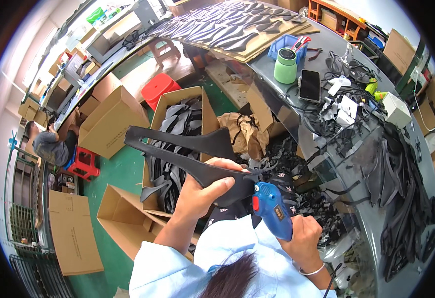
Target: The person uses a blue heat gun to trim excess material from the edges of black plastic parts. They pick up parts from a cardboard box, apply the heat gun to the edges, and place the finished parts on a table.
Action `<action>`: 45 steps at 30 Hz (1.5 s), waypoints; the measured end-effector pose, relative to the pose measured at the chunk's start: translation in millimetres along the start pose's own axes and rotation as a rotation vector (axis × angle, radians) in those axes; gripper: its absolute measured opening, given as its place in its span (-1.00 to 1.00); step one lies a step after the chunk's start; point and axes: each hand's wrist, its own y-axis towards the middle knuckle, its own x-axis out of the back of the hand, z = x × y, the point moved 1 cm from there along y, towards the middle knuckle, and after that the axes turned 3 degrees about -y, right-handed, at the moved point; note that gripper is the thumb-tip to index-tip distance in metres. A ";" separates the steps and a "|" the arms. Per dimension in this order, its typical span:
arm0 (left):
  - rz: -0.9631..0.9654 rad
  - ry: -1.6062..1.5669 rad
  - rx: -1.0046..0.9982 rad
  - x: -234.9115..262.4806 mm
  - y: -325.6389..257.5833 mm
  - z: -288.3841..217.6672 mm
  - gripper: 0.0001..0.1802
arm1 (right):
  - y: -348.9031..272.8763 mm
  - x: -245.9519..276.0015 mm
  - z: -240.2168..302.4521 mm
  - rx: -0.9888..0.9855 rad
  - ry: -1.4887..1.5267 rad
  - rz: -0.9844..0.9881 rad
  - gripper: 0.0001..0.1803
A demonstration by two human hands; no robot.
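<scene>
My left hand [203,191] grips a black padded piece [217,141], wide at one end and split into two long arms that join at a narrow far end. The thumb lies on top of it and the fingers curl around its edge. In my right hand [303,240] is a blue handheld power tool [273,211] with a red button and a small panel, held by its lower end. The tool's head meets the wide edge of the black piece, where a thin dark strip [263,170] sticks out. Its exact tip is hard to make out.
A carton of dark curved pieces [182,116] stands ahead. Black scraps [287,154] lie beneath the grey table [297,92], which bears a green jar [285,67], a phone [310,85] and tangled offcuts. Another person [53,144] sits far left near a red stool [84,163].
</scene>
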 end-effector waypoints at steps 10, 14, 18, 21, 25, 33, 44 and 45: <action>-0.571 -0.062 0.072 100.5 -51.3 56.7 -0.72 | -4.6 -16.2 4.3 -0.017 0.062 0.060 -0.63; -1.115 -0.320 0.024 199.9 -123.7 103.5 -0.75 | -13.9 -25.2 1.9 -0.125 0.015 0.151 -0.49; -1.669 -0.395 -0.239 282.4 -223.7 163.7 -0.68 | -14.2 -29.2 11.1 -0.161 0.040 0.206 -0.47; -1.920 -0.419 -0.271 298.0 -273.4 202.6 -0.65 | -14.5 -35.5 15.2 -0.115 0.044 0.226 -0.52; -2.009 -0.620 -0.250 302.9 -310.0 274.8 -0.63 | -12.4 -35.4 19.0 -0.107 0.067 0.256 -0.52; -1.843 -0.078 0.613 264.2 -302.0 355.5 -0.78 | -8.7 -28.5 20.2 -0.157 0.082 0.234 -0.52; -0.596 0.361 -0.233 87.2 13.6 166.2 -0.84 | -20.3 -2.6 -12.1 -0.153 0.135 -0.109 -0.59; -0.446 0.343 -0.253 48.7 38.2 161.6 -0.86 | -25.2 2.1 -16.9 -0.164 0.153 -0.154 -0.57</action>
